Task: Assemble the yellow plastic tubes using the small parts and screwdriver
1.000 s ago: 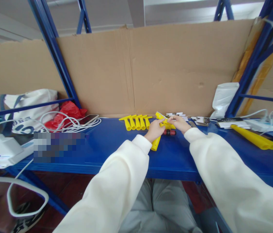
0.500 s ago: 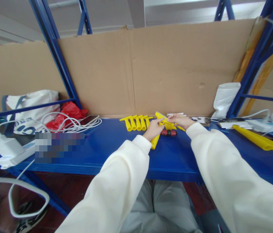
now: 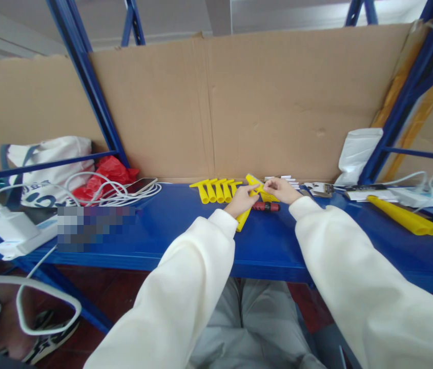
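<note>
My left hand [image 3: 241, 200] is closed on a yellow tool [image 3: 243, 220], whose tubular handle points down toward me and whose wide head shows beyond my fingers. Close to that head, my right hand [image 3: 281, 190] has its fingers pinched together; what they hold, if anything, is too small to make out. A red and black cylindrical item [image 3: 266, 206] lies on the blue table just below my right hand. Several similar yellow tools [image 3: 211, 192] stand in a row left of my hands. More yellow pieces [image 3: 268, 197] lie partly hidden under my right hand.
On the blue table [image 3: 185, 230], two long yellow tubes [image 3: 404, 215] lie at the right, near a power strip [image 3: 416, 195]. White cables [image 3: 116, 197], a red bag [image 3: 112, 174] and a cloth bag [image 3: 50, 159] are at the left. Cardboard [image 3: 270, 102] stands behind. A person's foot [image 3: 50, 338] shows lower left.
My right hand has moved slightly left, and its fingers have drawn in more tightly. White strips behind it show more now. My left hand still grips the yellow tool.
</note>
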The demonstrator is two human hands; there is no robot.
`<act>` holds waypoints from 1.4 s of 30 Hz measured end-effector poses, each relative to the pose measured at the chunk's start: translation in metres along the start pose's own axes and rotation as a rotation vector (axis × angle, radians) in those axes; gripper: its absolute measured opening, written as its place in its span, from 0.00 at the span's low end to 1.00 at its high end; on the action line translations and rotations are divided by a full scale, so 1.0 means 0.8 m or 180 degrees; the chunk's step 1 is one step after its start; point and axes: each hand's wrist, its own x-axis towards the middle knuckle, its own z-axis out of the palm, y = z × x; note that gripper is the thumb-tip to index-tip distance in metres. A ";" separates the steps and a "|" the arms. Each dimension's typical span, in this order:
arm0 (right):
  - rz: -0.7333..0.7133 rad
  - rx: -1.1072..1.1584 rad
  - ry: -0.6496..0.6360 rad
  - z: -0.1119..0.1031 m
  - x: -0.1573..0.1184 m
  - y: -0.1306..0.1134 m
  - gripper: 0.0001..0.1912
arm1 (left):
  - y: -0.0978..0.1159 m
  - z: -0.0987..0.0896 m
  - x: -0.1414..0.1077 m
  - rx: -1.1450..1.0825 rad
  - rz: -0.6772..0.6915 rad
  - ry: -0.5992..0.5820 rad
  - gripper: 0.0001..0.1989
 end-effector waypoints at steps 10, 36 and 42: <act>0.0176 -0.0011 0.0382 0.016 -0.004 0.005 0.08 | 0.003 -0.002 -0.002 -0.0006 0.0014 0.0095 0.24; 0.1261 0.1191 0.0698 0.022 -0.017 -0.039 0.11 | 0.026 -0.011 -0.017 0.1215 0.0227 -0.0459 0.31; 0.1290 0.1191 0.0753 0.023 -0.018 -0.044 0.12 | 0.040 -0.014 -0.032 0.2092 -0.0042 -0.0528 0.30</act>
